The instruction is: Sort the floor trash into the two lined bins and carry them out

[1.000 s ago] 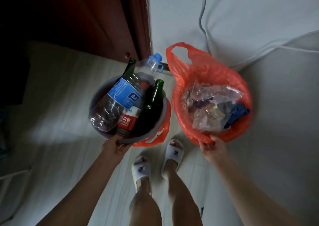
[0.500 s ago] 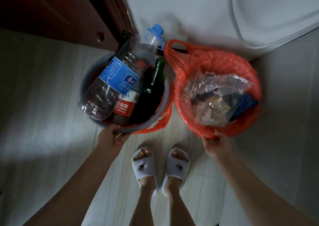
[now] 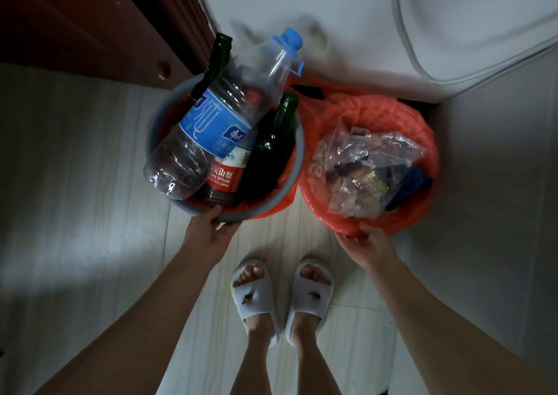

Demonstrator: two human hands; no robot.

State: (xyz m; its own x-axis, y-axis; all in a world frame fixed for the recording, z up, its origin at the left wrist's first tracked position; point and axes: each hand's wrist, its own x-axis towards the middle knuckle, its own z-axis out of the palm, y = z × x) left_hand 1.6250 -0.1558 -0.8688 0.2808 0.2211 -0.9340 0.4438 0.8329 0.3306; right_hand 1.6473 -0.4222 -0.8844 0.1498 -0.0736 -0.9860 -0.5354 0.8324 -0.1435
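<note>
Over the pale plank floor (image 3: pixel 90 183), right ahead of your two white slippers (image 3: pixel 256 298), you are holding both bins side by side, rims nearly touching. Your left hand (image 3: pixel 211 231) is gripping the near rim of the grey bin (image 3: pixel 299 165), thumb hooked over the edge, fingers underneath. Your right hand (image 3: pixel 365 243) is gripping the near rim of the second bin (image 3: pixel 377 222), thumb pressing on the orange liner (image 3: pixel 401 117) that is covering that bin entirely. The hands are well apart, one per bin. The grey bin is also carrying an orange liner, showing at its right side. Inside it, a big clear water bottle (image 3: pixel 211 123) with a blue label and blue cap is lying tilted across the top, cap sticking out past the far rim. Under it, a smaller bottle with a red label (image 3: pixel 222 176) is sitting by the near rim. Two dark green glass bottles are leaning in there: one (image 3: pixel 216 59) poking out at the far left rim, one (image 3: pixel 268 150) along the right wall, neck up. The right bin is holding a crumpled clear plastic bag (image 3: pixel 362 165) of mixed scraps plus something dark blue (image 3: pixel 413 183) at its right side. A dark red wooden door (image 3: pixel 90 23) is sitting at upper left, a white wall (image 3: pixel 332 17) beyond the bins.
</note>
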